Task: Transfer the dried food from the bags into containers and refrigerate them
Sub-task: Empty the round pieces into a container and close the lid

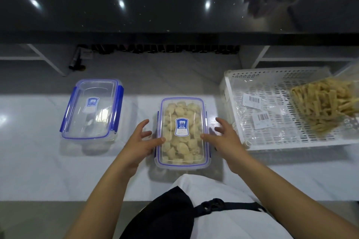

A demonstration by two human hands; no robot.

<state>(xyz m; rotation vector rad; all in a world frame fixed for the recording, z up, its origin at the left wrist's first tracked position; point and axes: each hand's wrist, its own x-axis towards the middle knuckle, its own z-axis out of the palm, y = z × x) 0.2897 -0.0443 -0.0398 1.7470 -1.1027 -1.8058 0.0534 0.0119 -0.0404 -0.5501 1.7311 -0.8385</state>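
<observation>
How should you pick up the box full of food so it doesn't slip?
Probably by its two long sides, one hand on each. The filled container lies flat and lidded, long sides toward the left hand and right hand, which sit either side. Fingers under the rim by the blue clips should hold it level.

Blue labels and barcode stickers

Between the hands, the filled container [182, 132] bears a blue lid label [181, 126] with white letters that look like "DYU"; its smaller print is too fine to read. The empty container [93, 108], beyond the left hand [139, 141], carries the same label [92, 104]. Right of the right hand [226, 137], two barcode stickers [253, 100] lie in the white basket [229, 91], digits unreadable.
</observation>
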